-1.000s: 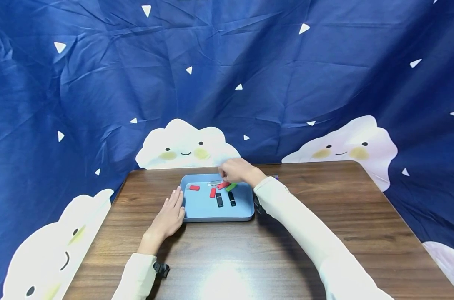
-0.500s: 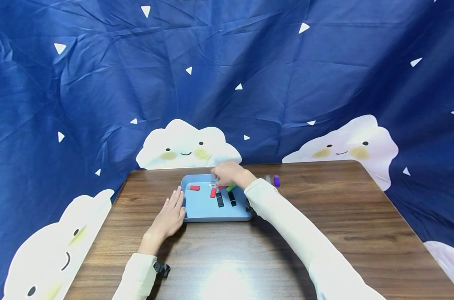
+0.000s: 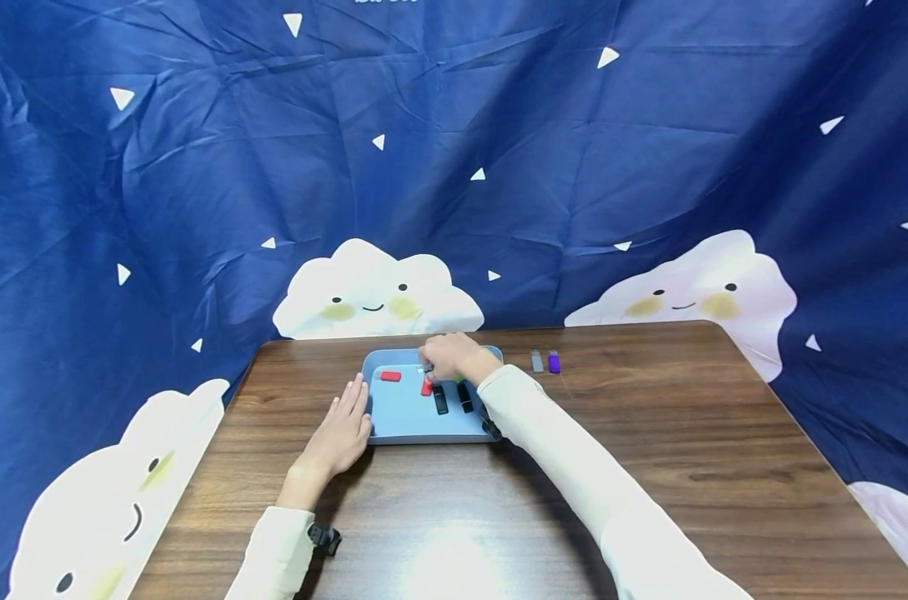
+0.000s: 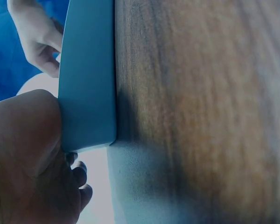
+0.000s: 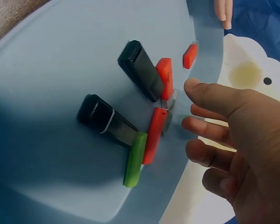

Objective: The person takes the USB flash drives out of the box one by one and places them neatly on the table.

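Clear plastic USB stick (image 5: 172, 111), flat and oblong, lies inside the light-blue, shallow rectangular tray (image 3: 423, 439), towards its far wall. Its long axis runs roughly along that wall; which end is the plug I cannot tell. My right grip (image 3: 455, 357) is over the far part of the tray, fingers curved and spread a little, thumb apart from them, with nothing between; the clear stick is the nearest thing. My left grip (image 3: 337, 429) lies flat along the tray's left wall, its fingers straight.

Inside the tray, a red plastic stick (image 5: 154, 135) lies just beside the clear one, on about the same slant, and a bright green stick (image 5: 135, 160) lies next to that. A second red stick (image 5: 164, 77) sits left of them, beside a glossy black stick (image 3: 440, 399); another black stick (image 3: 464, 397) lies further right, and both black ones run from near wall to far. Closest to the left wall, a third red stick (image 3: 390, 377) points its pale end that way.

Right of the tray, on the brown wood-grain bench (image 3: 649, 442), a grey stick (image 3: 537, 361) and a purple stick (image 3: 554, 362) stand side by side, long axes running near to far.
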### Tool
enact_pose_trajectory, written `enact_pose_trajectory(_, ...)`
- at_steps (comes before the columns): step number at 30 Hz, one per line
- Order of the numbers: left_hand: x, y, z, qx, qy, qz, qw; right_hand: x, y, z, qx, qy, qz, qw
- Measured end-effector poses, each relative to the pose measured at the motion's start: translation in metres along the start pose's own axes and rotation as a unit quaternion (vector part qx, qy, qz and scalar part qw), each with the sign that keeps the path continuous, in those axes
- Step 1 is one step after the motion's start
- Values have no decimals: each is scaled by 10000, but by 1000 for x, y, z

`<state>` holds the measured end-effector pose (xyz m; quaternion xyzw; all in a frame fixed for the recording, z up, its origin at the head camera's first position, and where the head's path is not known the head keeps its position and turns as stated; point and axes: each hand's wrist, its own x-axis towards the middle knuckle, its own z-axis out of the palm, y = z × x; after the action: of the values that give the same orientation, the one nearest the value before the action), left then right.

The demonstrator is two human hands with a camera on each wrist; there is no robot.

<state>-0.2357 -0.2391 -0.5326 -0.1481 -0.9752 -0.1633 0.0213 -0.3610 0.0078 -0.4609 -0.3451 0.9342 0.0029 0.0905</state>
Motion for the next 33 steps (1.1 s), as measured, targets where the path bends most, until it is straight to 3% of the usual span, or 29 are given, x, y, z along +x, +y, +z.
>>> enact_pose_trajectory(14,1,-1,2,78,37,-10,10000,2,-8,18,-188,-124,16,9997)
enact_pose_trajectory(33,-2,1,0,23,-2,-52,10000,1,-15,21,-387,-222,87,9990)
